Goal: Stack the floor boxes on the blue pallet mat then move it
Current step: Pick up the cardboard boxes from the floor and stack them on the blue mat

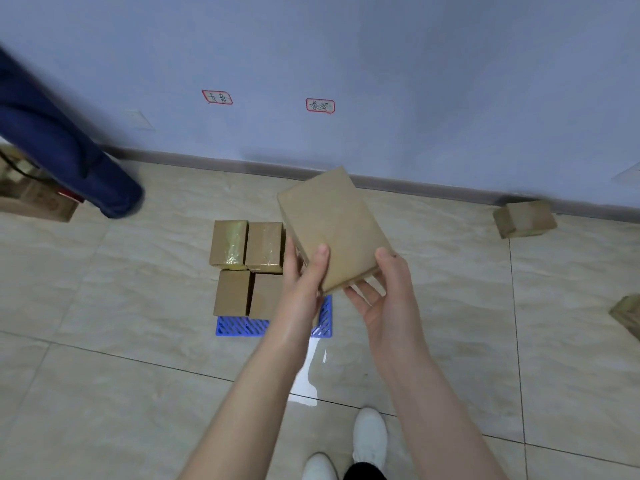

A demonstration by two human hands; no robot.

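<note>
Pale floor tiles (104,358) lie below; left hand (304,271) and right hand (384,299) hold a clamped grip on a tilted cardboard box (332,230) above the blue pallet mat (242,327) — stacking seems underway. Next: level it, set it beside the four boxes (247,268).

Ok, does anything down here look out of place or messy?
A box by the wall, far right, sits askew and a box at the right edge lies loose, both off the blue pallet mat. A shiny white patch on the tiles near the mat could be glare or a spill; unclear.
</note>
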